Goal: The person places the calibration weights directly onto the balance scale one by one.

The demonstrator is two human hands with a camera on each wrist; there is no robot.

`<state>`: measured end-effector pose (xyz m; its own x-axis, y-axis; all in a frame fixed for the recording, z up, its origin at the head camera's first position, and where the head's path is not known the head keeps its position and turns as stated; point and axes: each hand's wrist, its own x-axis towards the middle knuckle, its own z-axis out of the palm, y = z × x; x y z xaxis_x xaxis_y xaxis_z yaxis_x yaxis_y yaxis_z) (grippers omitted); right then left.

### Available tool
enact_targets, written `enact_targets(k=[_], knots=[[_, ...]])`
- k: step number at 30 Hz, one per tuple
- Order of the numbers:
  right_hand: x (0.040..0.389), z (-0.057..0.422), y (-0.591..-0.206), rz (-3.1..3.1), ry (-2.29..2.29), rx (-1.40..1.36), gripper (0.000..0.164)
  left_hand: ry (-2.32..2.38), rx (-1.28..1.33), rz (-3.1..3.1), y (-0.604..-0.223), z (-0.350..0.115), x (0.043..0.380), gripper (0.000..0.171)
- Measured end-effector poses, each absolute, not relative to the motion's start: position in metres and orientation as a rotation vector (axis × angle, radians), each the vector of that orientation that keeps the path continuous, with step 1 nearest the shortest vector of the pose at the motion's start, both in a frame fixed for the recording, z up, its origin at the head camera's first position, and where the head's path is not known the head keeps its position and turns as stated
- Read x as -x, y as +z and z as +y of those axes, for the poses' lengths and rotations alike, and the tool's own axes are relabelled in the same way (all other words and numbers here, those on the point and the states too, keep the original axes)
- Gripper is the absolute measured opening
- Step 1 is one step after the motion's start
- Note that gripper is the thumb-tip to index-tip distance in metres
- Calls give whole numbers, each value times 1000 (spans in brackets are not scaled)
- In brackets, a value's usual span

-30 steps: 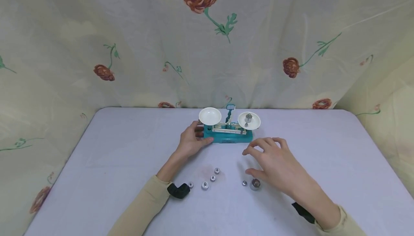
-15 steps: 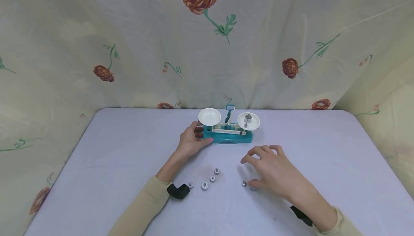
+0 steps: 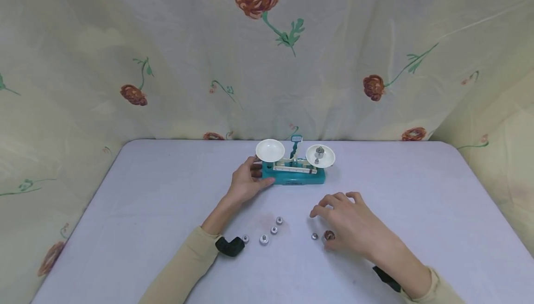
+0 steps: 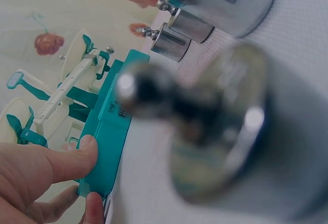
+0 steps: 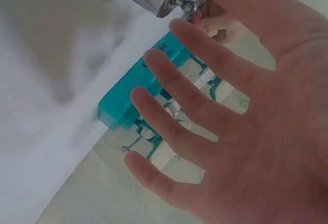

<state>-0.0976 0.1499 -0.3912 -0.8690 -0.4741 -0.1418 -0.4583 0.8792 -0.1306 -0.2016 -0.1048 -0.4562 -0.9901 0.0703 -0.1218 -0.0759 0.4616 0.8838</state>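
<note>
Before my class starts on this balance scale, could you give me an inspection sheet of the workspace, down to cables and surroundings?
Surface: pale table, with a faint pinkish patch near the left weights.
Scale: teal balance scale; its right pan sits lower than its left pan and holds at least one metal weight.
Loose weights: four on the left; a small weight and a larger weight on the right.
Clutter: nothing seen.
Left grip: holds the scale's left end.
Right grip: fingers spread, thumb by the larger weight; contact unclear.
Cables: nothing seen.
Surroundings: floral sheeting behind and beside the table.
</note>
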Motion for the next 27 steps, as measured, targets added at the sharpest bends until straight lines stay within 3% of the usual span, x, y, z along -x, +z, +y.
enact_targets(k=[27], knots=[[114,156,-411,2997,-76,748,41,1560,-10,2566,-458,-105,202,70]])
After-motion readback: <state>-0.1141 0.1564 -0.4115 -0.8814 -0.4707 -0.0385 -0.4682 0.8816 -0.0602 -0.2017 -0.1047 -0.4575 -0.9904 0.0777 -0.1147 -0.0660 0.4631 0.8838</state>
